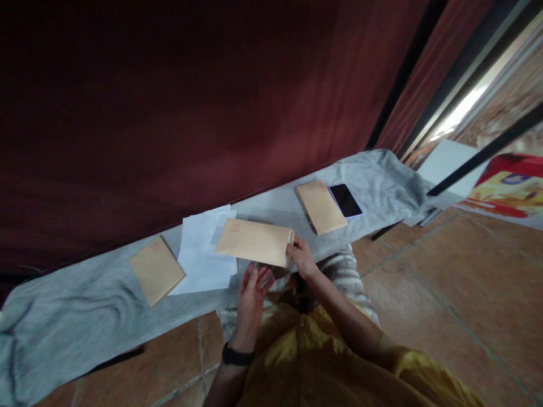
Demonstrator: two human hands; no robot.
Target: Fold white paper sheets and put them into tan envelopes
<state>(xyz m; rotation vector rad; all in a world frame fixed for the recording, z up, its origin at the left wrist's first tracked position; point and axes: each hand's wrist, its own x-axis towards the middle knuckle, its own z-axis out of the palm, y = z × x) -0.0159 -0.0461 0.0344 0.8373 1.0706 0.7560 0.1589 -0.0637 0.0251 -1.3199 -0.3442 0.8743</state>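
Note:
My right hand (pixel 302 258) grips the right end of a brown paper envelope (pixel 254 242), where a strip of white paper shows at its opening. The envelope is held above a cloth-covered bench, partly over a stack of white sheets (pixel 203 254). Just below the envelope's lower edge, my left hand (pixel 253 291) is open, palm up with fingers apart, holding nothing. A black band circles that wrist. To the left of the sheets lies a brown envelope (pixel 156 271), its corner touching them. Further right rests a pile of brown envelopes (pixel 321 207).
A phone (pixel 345 200) lies beside the right-hand pile. A grey cloth (pixel 85 305) covers the long narrow bench, rumpled at both ends. Behind it rises a dark red panel (pixel 212 113). At the far right stand a dark bar and a red and yellow printed surface (pixel 513 186). The floor (pixel 424 305) is tiled.

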